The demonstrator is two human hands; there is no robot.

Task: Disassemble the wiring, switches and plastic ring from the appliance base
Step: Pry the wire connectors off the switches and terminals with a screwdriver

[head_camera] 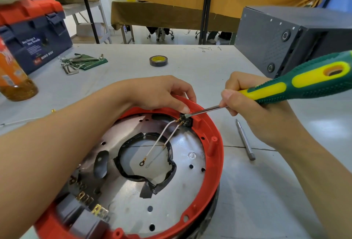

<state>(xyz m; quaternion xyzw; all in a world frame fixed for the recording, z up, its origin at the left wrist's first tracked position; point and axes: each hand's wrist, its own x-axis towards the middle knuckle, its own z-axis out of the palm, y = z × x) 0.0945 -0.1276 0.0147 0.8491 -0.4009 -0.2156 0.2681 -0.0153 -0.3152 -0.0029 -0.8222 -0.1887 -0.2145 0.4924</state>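
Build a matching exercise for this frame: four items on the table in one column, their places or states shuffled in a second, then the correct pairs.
Items
1. screwdriver
2. tape roll
3. metal bit
4. hex keys

Places or states
A. lying on the table right of the red ring
B. gripped by the right hand, tip at the black switch
C. far left, in front of the toolbox
D. flat at the table's far centre

Pairs: 1-B, 2-D, 3-A, 4-C

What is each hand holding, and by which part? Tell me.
The right hand grips the screwdriver at the handle's front end. The left hand holds the red ring at its far rim.
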